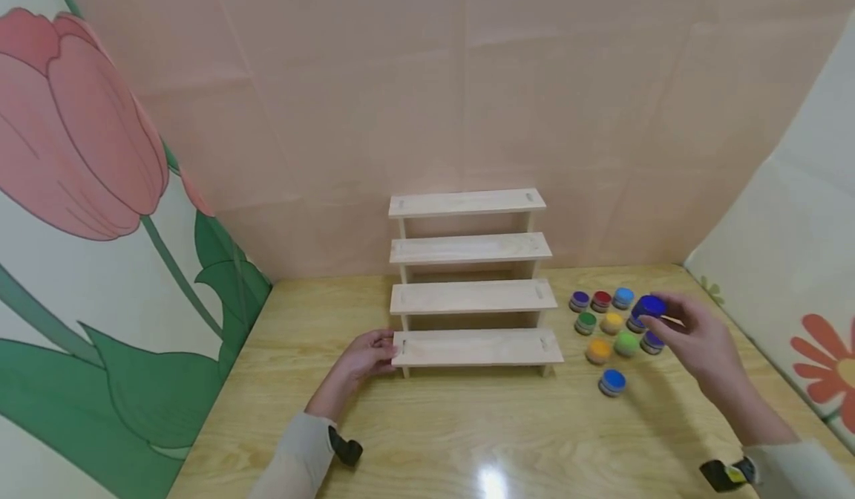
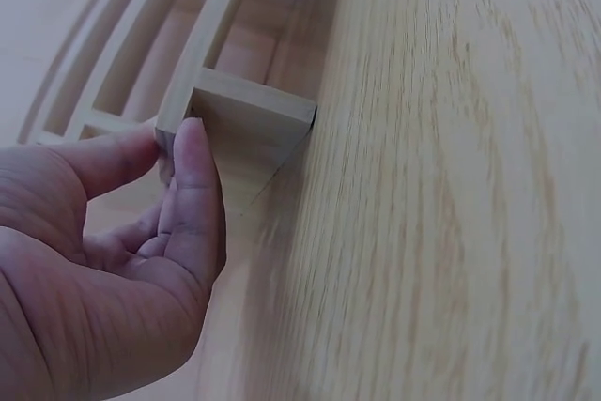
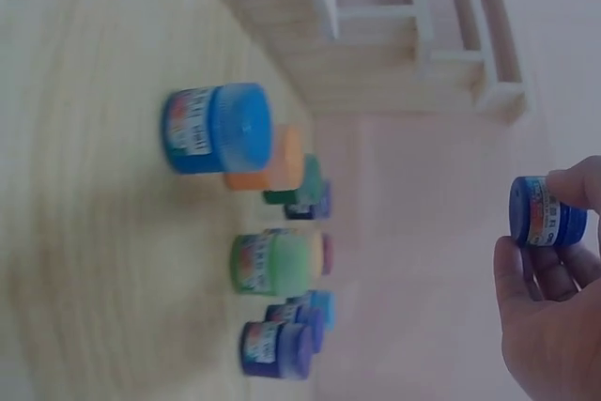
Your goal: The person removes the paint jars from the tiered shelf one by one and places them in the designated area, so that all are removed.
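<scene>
A pale wooden four-step shelf (image 1: 473, 297) stands at the middle of the table. My left hand (image 1: 364, 356) pinches the left end of its lowest step between thumb and fingers, as the left wrist view shows close up (image 2: 141, 251). To the right, my right hand (image 1: 698, 336) grips a dark blue paint jar (image 1: 648, 306) by its sides, above the table. In the right wrist view this labelled jar (image 3: 540, 211) sits between thumb and fingers. Below and beside it stand several paint jars, among them a light green one (image 1: 626, 344) and an orange one (image 1: 598, 350).
Nearest to me among the jars is a bright blue one (image 1: 611, 382). A pink backdrop (image 1: 467, 98) rises behind the shelf. Panels with a tulip (image 1: 87, 128) at left and a red flower (image 1: 828, 365) at right flank the wooden table (image 1: 414, 439).
</scene>
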`<state>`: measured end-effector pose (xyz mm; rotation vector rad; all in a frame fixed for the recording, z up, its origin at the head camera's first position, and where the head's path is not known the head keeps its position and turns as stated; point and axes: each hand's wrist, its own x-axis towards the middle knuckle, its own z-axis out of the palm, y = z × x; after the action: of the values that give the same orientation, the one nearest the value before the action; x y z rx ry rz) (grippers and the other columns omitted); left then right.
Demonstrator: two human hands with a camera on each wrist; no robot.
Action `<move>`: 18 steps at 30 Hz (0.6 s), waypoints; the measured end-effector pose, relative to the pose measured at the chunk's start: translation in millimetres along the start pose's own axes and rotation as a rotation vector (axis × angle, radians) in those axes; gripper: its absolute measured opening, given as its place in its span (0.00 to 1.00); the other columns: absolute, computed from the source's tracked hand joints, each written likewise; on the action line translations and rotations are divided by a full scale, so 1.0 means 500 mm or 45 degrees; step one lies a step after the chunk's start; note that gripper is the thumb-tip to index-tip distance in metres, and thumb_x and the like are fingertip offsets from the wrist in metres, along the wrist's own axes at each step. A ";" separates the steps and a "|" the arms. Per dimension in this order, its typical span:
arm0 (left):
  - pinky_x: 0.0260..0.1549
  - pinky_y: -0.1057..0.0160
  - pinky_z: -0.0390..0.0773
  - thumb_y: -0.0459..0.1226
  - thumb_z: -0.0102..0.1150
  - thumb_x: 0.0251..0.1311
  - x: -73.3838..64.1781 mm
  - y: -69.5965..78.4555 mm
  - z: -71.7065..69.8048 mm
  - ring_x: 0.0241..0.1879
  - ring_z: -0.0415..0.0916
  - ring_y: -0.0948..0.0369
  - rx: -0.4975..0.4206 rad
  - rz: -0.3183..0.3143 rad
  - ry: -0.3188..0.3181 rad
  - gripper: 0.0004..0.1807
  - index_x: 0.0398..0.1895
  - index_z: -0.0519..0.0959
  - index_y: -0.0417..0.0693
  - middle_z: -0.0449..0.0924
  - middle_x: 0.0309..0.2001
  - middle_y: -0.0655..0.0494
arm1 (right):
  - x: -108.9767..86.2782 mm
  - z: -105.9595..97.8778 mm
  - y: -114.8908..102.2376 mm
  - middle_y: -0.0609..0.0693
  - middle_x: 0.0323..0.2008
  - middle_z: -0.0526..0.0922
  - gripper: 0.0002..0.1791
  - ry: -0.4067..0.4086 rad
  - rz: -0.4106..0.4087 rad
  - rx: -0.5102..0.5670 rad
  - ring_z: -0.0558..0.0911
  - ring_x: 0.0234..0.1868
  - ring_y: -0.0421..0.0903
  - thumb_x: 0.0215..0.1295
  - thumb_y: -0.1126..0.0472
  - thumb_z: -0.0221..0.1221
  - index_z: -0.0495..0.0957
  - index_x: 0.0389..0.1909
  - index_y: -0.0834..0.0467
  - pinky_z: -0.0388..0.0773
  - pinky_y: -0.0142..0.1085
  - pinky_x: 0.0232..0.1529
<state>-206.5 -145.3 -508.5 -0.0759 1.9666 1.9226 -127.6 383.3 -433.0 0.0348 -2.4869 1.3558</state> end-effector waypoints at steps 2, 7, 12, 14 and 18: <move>0.32 0.66 0.85 0.25 0.59 0.67 -0.002 -0.001 0.000 0.35 0.79 0.58 0.004 -0.005 0.001 0.28 0.69 0.66 0.29 0.75 0.45 0.46 | -0.009 0.000 0.010 0.23 0.44 0.76 0.29 -0.015 0.024 0.018 0.76 0.43 0.17 0.70 0.56 0.64 0.70 0.66 0.68 0.79 0.17 0.39; 0.32 0.65 0.85 0.25 0.59 0.66 -0.006 -0.002 0.000 0.34 0.79 0.58 0.012 -0.012 0.015 0.29 0.69 0.65 0.28 0.75 0.46 0.45 | -0.027 0.004 0.036 0.20 0.45 0.75 0.31 -0.045 0.098 0.060 0.76 0.43 0.18 0.71 0.56 0.64 0.68 0.68 0.67 0.80 0.19 0.39; 0.34 0.65 0.85 0.26 0.60 0.66 -0.005 0.000 0.001 0.35 0.79 0.58 0.017 -0.005 0.016 0.29 0.69 0.66 0.28 0.76 0.46 0.45 | -0.038 0.008 0.063 0.20 0.44 0.75 0.31 -0.040 0.109 0.050 0.78 0.43 0.20 0.70 0.56 0.64 0.69 0.66 0.69 0.80 0.19 0.39; 0.34 0.65 0.85 0.26 0.60 0.66 -0.003 -0.001 0.001 0.36 0.79 0.58 0.014 -0.005 0.014 0.29 0.69 0.66 0.28 0.76 0.45 0.45 | -0.042 0.009 0.073 0.19 0.44 0.75 0.31 -0.039 0.102 0.038 0.77 0.43 0.20 0.69 0.57 0.65 0.69 0.65 0.70 0.80 0.19 0.39; 0.34 0.65 0.85 0.26 0.60 0.66 0.001 -0.001 0.001 0.36 0.79 0.58 0.007 -0.005 0.013 0.28 0.68 0.66 0.28 0.76 0.44 0.46 | -0.050 0.011 0.089 0.19 0.44 0.74 0.32 -0.040 0.101 0.011 0.75 0.43 0.17 0.69 0.57 0.66 0.68 0.65 0.72 0.80 0.18 0.39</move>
<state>-206.7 -144.4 -509.0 -0.0880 1.9767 1.9183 -112.6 400.3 -478.8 -0.0414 -2.5336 1.4076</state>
